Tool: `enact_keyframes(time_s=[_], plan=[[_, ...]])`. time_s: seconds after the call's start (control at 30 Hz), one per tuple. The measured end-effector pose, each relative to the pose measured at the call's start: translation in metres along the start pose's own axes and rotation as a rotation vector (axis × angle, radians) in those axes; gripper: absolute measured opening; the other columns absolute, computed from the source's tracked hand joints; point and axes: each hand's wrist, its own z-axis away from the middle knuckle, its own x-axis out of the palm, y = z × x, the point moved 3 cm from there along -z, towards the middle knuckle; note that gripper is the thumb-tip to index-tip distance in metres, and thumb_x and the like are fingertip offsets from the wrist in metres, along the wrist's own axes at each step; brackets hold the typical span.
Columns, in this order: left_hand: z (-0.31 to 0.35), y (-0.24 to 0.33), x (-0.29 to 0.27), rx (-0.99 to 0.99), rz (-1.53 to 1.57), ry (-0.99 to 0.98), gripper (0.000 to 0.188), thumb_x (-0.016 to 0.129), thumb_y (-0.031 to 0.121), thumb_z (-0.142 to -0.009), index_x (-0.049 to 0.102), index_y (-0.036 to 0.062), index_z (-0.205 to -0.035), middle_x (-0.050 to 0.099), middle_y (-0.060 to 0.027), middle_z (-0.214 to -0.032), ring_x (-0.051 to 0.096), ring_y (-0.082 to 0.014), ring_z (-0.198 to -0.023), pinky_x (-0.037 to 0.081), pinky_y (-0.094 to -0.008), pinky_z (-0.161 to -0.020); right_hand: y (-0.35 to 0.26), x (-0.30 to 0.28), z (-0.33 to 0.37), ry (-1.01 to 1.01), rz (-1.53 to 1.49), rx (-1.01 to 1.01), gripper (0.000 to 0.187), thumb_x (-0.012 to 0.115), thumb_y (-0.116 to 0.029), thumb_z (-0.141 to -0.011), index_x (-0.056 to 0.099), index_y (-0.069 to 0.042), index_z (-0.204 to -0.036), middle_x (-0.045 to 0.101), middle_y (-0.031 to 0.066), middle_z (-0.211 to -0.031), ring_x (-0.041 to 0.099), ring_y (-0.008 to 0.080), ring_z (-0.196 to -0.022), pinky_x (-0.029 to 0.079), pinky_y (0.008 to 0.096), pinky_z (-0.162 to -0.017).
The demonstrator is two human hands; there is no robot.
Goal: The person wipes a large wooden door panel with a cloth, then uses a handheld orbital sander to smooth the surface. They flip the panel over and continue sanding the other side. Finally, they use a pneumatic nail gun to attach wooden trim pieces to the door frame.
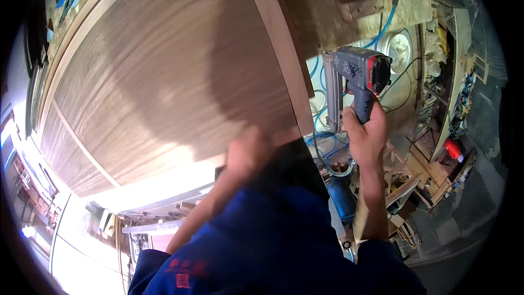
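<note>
The blue sleeve (262, 240) fills the foreground. The right hand (367, 134) is clenched around a grey nail gun (357, 79) beside the wood panel's (164, 76) right edge. The blurred left hand (245, 155) touches the panel's lower edge; I cannot tell how far open.

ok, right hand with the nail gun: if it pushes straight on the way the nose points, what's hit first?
Probably the pale wooden edge strip of the brown panel; the right hand aims the grey nail gun leftward at it. Depth is unclear.
</note>
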Motion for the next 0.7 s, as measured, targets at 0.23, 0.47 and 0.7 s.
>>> enact_keyframes(time_s=[0.23, 0.47, 0.7], plan=[[-0.038, 0.032, 0.007, -0.042, 0.208, 0.290, 0.029, 0.068, 0.001, -0.103, 0.065, 0.0006, -0.132, 0.073, -0.0135, -0.119, 0.073, -0.0237, -0.109, 0.057, -0.0348, -0.095, 0.082, -0.057, 0.078, -0.155, 0.059, 0.014, 0.035, 0.069, -0.009, -0.096, 0.065, 0.004, -0.128, 0.064, 0.0096, -0.083, 0.060, 0.0169, -0.071, 0.052, 0.0342, -0.068], [0.087, -0.007, -0.009, -0.183, 0.332, 0.587, 0.026, 0.067, 0.008, -0.107, 0.065, 0.0012, -0.132, 0.074, -0.0085, -0.113, 0.070, -0.0200, -0.105, 0.057, -0.0353, -0.094, 0.128, -0.073, 0.111, -0.245, 0.148, 0.049, 0.040, 0.070, -0.010, -0.095, 0.065, 0.004, -0.132, 0.069, 0.0121, -0.095, 0.064, 0.0177, -0.082, 0.055, 0.0350, -0.076], [0.306, -0.144, -0.125, -0.437, 0.111, 0.932, 0.019, 0.068, 0.001, -0.102, 0.073, 0.0036, -0.120, 0.077, -0.0096, -0.114, 0.071, -0.0178, -0.097, 0.058, -0.0321, -0.085, 0.148, 0.007, 0.146, -0.300, -0.084, -0.022, 0.050, 0.065, -0.006, -0.095, 0.059, 0.005, -0.143, 0.069, 0.0083, -0.109, 0.065, 0.0161, -0.089, 0.056, 0.0350, -0.081]])
